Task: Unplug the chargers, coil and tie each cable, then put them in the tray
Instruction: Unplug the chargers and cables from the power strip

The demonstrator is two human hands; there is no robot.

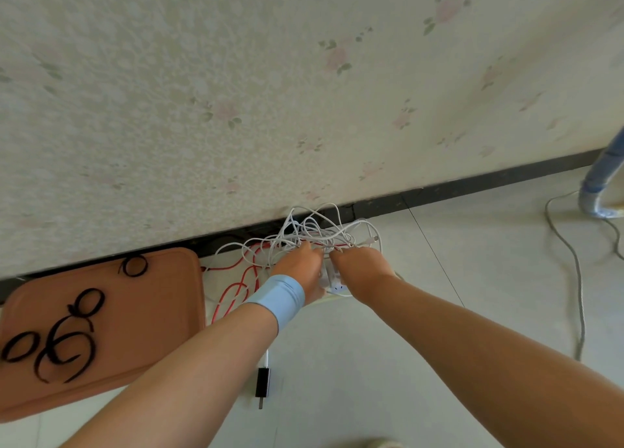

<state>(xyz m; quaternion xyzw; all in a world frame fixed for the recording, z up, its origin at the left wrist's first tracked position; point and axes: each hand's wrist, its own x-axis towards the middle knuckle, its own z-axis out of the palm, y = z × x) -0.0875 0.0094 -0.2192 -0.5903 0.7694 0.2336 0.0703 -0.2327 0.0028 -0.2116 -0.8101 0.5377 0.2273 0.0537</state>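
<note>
The task is looking barely begun. Both hands are working mid-view in a tangle of thin white charger cables [314,233], which is lying on the pale floor against the dark skirting, over a white plastic power strip [337,289]. The left hand [299,267], wearing a light-blue wristband [278,300], is curling its fingers round white strands. The right hand [361,268], at its 3 o'clock, is hooking its fingers into the same bundle. A thin red cable [236,289] is looping out at 9 o'clock of the hands. One black rectangular charger [262,381] is lying unplugged at 6 o'clock. The orange-brown plastic tray [152,312], at 8 o'clock, is holding only black loop ties [67,341]. Nothing appears coiled, tied or stowed yet.
</note>
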